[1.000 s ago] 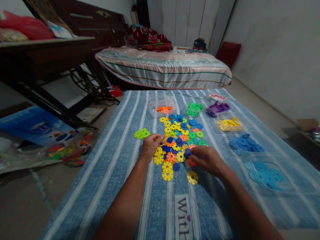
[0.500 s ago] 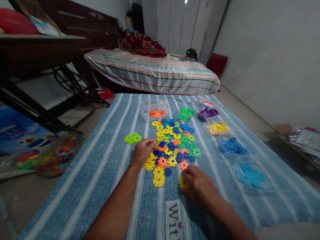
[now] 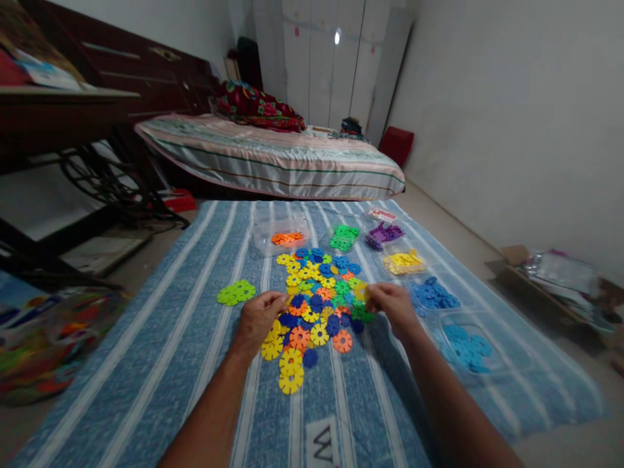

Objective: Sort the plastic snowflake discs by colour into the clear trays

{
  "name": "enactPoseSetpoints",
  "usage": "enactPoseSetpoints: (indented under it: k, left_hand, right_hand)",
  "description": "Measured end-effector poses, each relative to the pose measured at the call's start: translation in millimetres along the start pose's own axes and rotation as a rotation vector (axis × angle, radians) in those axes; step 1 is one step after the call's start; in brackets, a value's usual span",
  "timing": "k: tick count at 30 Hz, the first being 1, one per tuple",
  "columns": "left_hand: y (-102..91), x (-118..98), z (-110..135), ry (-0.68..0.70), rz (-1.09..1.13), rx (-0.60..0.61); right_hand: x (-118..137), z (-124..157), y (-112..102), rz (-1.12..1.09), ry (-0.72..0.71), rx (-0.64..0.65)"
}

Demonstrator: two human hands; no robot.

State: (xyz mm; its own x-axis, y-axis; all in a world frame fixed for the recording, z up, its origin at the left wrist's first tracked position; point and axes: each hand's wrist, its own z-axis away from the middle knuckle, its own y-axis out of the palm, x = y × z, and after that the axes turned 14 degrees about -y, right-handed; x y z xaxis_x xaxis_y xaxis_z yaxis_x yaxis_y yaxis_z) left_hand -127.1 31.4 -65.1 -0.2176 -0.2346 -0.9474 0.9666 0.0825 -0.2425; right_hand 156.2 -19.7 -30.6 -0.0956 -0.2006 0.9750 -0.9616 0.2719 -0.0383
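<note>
My right hand (image 3: 394,309) is raised over the right side of a loose pile of flower-shaped plastic discs, pinching a yellow disc (image 3: 361,291) by its edge. At the pile's left edge is my left hand (image 3: 260,320), thumb and fingers pressed together; what lies between them, if anything, is hidden. The pile mixes yellow, orange, blue and green, with an orange disc (image 3: 342,341) and overlapping yellow discs (image 3: 291,380) at its near side. Left of my left hand lies a small heap of light green discs (image 3: 236,292).
Clear plastic boxes hold sorted pieces: orange (image 3: 287,238), green (image 3: 344,238), purple (image 3: 385,234), yellow (image 3: 403,262), blue (image 3: 433,294) and light blue (image 3: 467,349). A striped blue cloth (image 3: 195,364) covers the table. Beyond it stands a bed (image 3: 273,156), with a treadle stand (image 3: 104,175) at left.
My right hand has lifted the yellow disc from the near edge and carried it forward over the pile's right side. My left hand stays by the pile's left edge. The view has shifted.
</note>
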Motion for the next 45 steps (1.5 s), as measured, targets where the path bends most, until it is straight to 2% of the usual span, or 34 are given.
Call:
enactPoseSetpoints:
  k: [2,3,5,8,12,17,20,23,28,33,36,40,45]
  left_hand:
    - [-0.6,0,0,-0.003,-0.006,-0.001]
    - [-0.8,-1,0,-0.004,-0.005,-0.003]
    - [-0.7,-2,1,-0.010,0.005,-0.005]
    - [-0.2,-5,4,-0.016,0.019,0.005]
    - [1.4,-5,6,-0.010,0.020,0.007]
    - [3.3,-1,7,0.002,0.019,0.005]
    - [3.7,0,7,0.012,0.006,0.002]
    - [3.8,-1,7,0.031,-0.003,-0.011]
    - [4.6,-1,8,0.020,-0.008,-0.009]
    - [5.3,-1,10,0.004,-0.018,0.000]
    - [5.2,-2,11,0.023,-0.035,-0.005]
    - [5.3,-4,12,0.020,-0.041,0.000]
    - [5.2,-3,12,0.030,-0.041,0.005]
  right_hand:
    - [2,-27,-3,-0.305,0.029,-0.308]
    - [2,-37,-4,-0.417,0.055,-0.392]
    - [-2,-45,-2,-0.508,0.123,-0.453]
    - [-17,-34,10,-0.405,0.162,-0.346]
    - [-33,-7,25,-0.230,0.060,-0.229]
    - [-34,3,23,-0.136,-0.060,-0.154]
    - [-35,8,20,-0.019,-0.128,-0.040]
    - [-37,17,21,0.144,-0.268,0.126]
    - [-36,27,31,0.422,-0.629,0.385]
    - [-38,34,44,0.540,-0.852,0.513]
    - [-41,38,49,0.616,-0.892,0.544]
    - [-43,40,51,0.696,-0.846,0.586]
    - [-46,39,50,0.678,-0.865,0.594]
